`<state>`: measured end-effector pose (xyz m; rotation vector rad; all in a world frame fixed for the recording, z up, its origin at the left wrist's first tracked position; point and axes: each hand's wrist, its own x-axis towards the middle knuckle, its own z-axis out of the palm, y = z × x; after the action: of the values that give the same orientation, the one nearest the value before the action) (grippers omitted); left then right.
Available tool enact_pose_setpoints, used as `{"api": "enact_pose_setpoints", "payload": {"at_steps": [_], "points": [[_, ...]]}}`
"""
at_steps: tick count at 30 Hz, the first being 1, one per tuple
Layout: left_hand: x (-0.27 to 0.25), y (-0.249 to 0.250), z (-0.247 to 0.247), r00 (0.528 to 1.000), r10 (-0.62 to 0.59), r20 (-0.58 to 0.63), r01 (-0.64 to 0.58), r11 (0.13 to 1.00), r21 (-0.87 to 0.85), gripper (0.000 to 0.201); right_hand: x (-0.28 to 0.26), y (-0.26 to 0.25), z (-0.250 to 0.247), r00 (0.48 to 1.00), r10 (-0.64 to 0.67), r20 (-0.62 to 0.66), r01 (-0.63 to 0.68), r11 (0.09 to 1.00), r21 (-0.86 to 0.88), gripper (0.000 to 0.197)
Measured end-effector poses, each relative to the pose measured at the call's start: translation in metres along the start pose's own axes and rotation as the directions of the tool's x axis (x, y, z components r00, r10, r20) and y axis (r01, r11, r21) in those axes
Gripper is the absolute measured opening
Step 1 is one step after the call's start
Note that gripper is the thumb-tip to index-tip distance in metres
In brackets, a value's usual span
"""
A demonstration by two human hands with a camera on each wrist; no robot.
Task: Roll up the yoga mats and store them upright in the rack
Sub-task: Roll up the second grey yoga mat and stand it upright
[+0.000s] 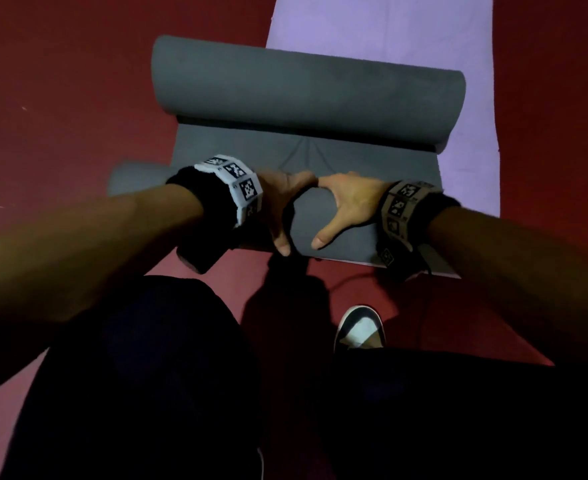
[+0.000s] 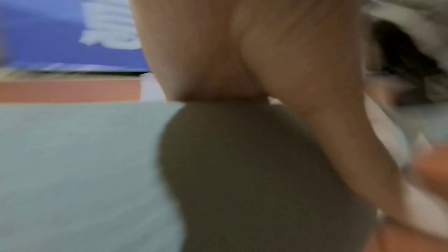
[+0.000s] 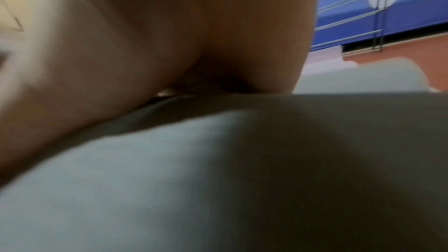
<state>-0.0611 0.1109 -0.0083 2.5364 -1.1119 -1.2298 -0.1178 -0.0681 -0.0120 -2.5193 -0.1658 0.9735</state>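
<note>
A grey yoga mat point(image 1: 303, 95) lies on the red floor, its far end curled into a thick roll. Its near end forms a second roll point(image 1: 129, 178) running under my wrists. Both hands sit side by side on this near roll. My left hand point(image 1: 282, 209) and right hand point(image 1: 348, 202) wrap over it, fingers on the far side, thumbs down the near side, index fingers touching. The wrist views are blurred: my left hand point(image 2: 242, 45) and right hand point(image 3: 169, 35) rest on grey mat point(image 3: 169, 179). A wire rack point(image 3: 378, 16) stands by a blue wall.
A purple mat point(image 1: 389, 26) lies flat under and beyond the grey one, reaching out of the top of the frame. Red floor point(image 1: 60, 81) surrounds both. My dark trouser legs and one shoe point(image 1: 360, 329) are just in front of the near roll.
</note>
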Motion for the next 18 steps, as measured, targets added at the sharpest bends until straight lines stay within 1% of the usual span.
{"api": "enact_pose_setpoints", "payload": {"at_steps": [1, 2, 4, 6, 8, 9, 11, 12, 14, 15, 16, 17, 18], "points": [[0.0, 0.003, -0.001, 1.0, 0.006, -0.008, -0.005, 0.995, 0.095, 0.107, 0.0, 0.0, -0.005, 1.0, -0.002, 0.015, 0.002, 1.0, 0.026, 0.089], [0.0, 0.005, -0.003, 1.0, -0.008, -0.022, 0.011, 0.987, 0.161, 0.109, 0.001, 0.0, -0.007, 1.0, 0.006, 0.025, -0.007, 0.999, 0.032, 0.088], [0.002, 0.003, -0.004, 0.999, -0.036, -0.034, 0.041, 0.986, 0.162, 0.102, 0.002, 0.0, -0.006, 0.999, 0.034, 0.022, -0.033, 0.999, -0.004, 0.088], [0.003, -0.002, -0.003, 0.999, -0.041, -0.008, 0.041, 0.999, 0.035, 0.091, 0.0, -0.002, 0.003, 0.999, 0.051, -0.007, -0.052, 0.997, -0.056, 0.097], [0.001, -0.006, -0.002, 0.997, -0.066, 0.037, 0.069, 0.993, -0.097, 0.079, -0.003, -0.004, 0.013, 0.999, 0.025, -0.032, -0.029, 0.988, -0.154, 0.108], [0.002, -0.008, -0.001, 0.995, -0.083, 0.061, 0.091, 0.985, -0.143, 0.078, -0.005, -0.005, 0.017, 0.999, 0.006, -0.041, -0.014, 0.978, -0.206, 0.109], [0.003, -0.008, 0.001, 0.994, -0.082, 0.07, 0.093, 0.981, -0.169, 0.082, -0.005, -0.005, 0.018, 0.998, 0.003, -0.055, -0.017, 0.963, -0.267, 0.104], [0.004, -0.006, 0.002, 0.996, -0.064, 0.057, 0.073, 0.982, -0.172, 0.086, -0.003, -0.004, 0.015, 0.998, 0.011, -0.058, -0.027, 0.959, -0.282, 0.103], [0.006, -0.003, 0.002, 1.0, -0.008, 0.029, 0.013, 0.985, -0.17, 0.1, 0.0, -0.001, 0.007, 0.998, 0.033, -0.044, -0.043, 0.972, -0.23, 0.103], [0.007, 0.0, 0.002, 1.0, 0.012, 0.007, -0.011, 0.993, -0.116, 0.111, 0.002, 0.001, 0.003, 0.999, 0.043, -0.033, -0.048, 0.983, -0.177, 0.103], [0.008, 0.001, 0.002, 1.0, 0.008, -0.019, -0.009, 1.0, -0.009, 0.119, 0.003, 0.002, 0.0, 0.998, 0.049, -0.026, -0.052, 0.99, -0.134, 0.103], [0.008, 0.003, 0.001, 0.998, -0.019, -0.052, 0.024, 0.995, 0.093, 0.124, 0.004, 0.002, -0.004, 0.998, 0.051, -0.021, -0.053, 0.992, -0.111, 0.103], [0.008, 0.003, 0.0, 0.996, -0.045, -0.08, 0.056, 0.987, 0.148, 0.124, 0.006, 0.003, -0.005, 0.998, 0.057, -0.014, -0.058, 0.993, -0.103, 0.102]]}}
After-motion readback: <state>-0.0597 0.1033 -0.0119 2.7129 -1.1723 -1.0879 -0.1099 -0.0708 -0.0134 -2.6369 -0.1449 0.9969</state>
